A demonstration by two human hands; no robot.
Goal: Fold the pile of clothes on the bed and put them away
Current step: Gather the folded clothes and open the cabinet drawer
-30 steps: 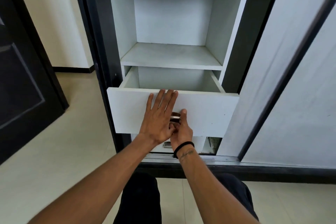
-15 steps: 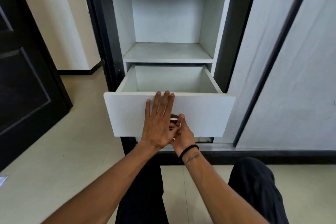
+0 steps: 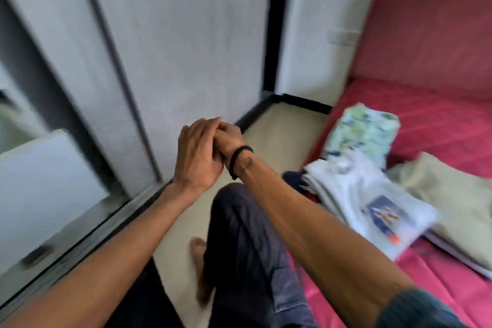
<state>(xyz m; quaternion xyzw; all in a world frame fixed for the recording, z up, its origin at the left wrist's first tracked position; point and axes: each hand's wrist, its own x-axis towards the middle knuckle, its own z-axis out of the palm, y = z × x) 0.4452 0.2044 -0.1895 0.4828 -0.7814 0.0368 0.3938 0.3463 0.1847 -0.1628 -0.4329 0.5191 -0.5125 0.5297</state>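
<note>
At nine o'clock the white drawer front (image 3: 45,194) stands out from the wardrobe. At centre the left hand (image 3: 198,154) lies over the right hand (image 3: 230,138), fingers loosely curled together, neither grip holding anything. At three o'clock, folded clothes rest on the red bed (image 3: 439,128): a green-patterned garment (image 3: 364,130), a white printed shirt (image 3: 356,194), and a beige piece (image 3: 458,205) just beside it.

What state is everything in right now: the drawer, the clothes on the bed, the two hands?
Drawer: pulled out, open.
Sliding wardrobe door: shut.
White printed T-shirt: folded, on the bed.
Floral garment: folded, beside the T-shirt.
Beige garment: folded flat on the bed.
Left hand: empty, resting against the right hand.
Right hand: partly hidden behind the left hand; nothing visible in it.
</note>
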